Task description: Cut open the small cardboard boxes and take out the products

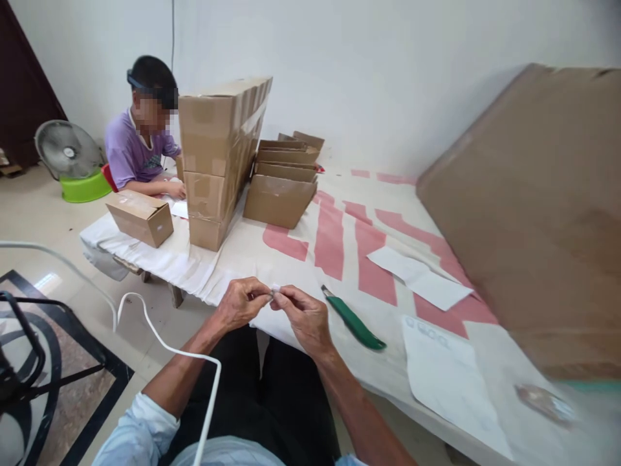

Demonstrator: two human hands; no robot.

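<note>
My left hand [245,303] and my right hand [305,316] meet above the near edge of the table. Thumbs and fingers of both are pinched together on a tiny whitish piece [275,288], too small to name. Just right of my right hand lies a green-handled utility knife [354,318], its tip pointing toward the back left. Farther right, a white sheet with faint round marks [446,375] rests flat on the cloth. Beyond the knife is a folded white paper [420,277].
Stacked cardboard boxes [206,136] and open cartons [281,197] stand behind my hands. One closed box [140,217] sits at left, near a seated person [140,139]. A large carton [533,213] fills the right. A white cable [213,382] crosses my left forearm. A small clear packet [546,402] lies lower right.
</note>
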